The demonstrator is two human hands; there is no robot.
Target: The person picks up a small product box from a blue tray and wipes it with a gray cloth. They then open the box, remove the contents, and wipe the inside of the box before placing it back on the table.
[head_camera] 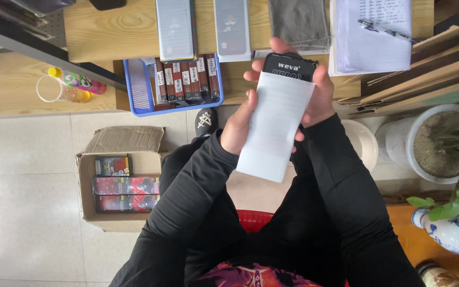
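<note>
1. Pale floor tiles (22, 212) fill the near left of the view, and a wooden desk (102, 32) runs across the far side.
2. We sit with both hands raised between our knees and the desk edge. Together they hold a black box (289, 66) with a white sleeve (274, 127) over its near part; only the far end of the box shows.
3. Our left hand (240, 125) is closed on the left edge of the sleeve, thumb across its face. Our right hand (320, 95) is wrapped round the right side of the box, fingertips curling over the far end.
4. We judge the box light and stiff, a small rigid carton. The sleeve looks thin, smooth and easily creased, likely to slip along the box. The firmest hold is on the long side edges of the box, not on the overhanging near end of the sleeve.
5. On the desk: a blue tray (128, 87) of upright dark packets, two flat grey packs (175, 26), a grey cloth (298, 21), and a notepad (373, 37) with a pen.
6. On the floor at the left: an open cardboard carton (86, 180) holding red packs. At the right: a white plant pot (399, 143).
</note>
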